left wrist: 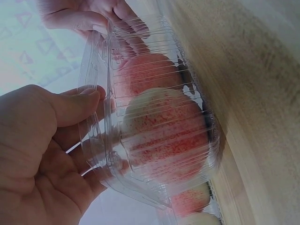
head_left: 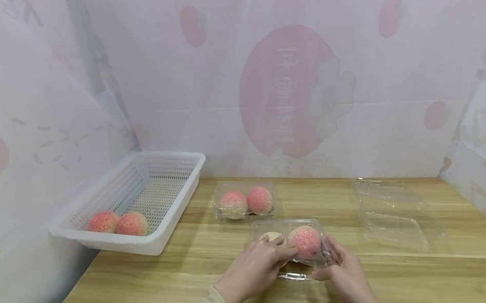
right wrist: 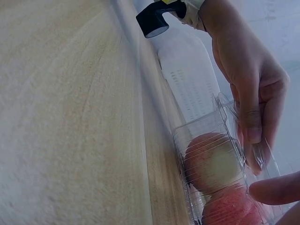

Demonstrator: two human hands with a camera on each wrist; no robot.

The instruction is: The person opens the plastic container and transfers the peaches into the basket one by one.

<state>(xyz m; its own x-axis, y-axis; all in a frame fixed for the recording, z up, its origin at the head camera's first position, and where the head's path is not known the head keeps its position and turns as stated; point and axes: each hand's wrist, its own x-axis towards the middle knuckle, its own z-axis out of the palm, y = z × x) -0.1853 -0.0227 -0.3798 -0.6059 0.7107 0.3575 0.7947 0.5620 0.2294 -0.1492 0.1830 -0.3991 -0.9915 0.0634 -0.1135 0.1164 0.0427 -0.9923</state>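
Two hands hold a clear box (head_left: pixel 291 248) of two peaches on the bench (head_left: pixel 152 299). Left hand (head_left: pixel 252 269) fingers curl over its lid; right hand (head_left: pixel 346 274) fingers pinch its right end. Behind sit another filled box (head_left: pixel 245 200), an empty box (head_left: pixel 391 213) and a basket (head_left: pixel 171 203).

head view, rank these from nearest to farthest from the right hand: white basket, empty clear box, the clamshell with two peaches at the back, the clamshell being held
1. Held clamshell, gripped by the right hand, centre front.
2. Empty clear box, to the right.
3. Back clamshell, behind; too close to the empty box to call firmly.
4. White basket, far left.
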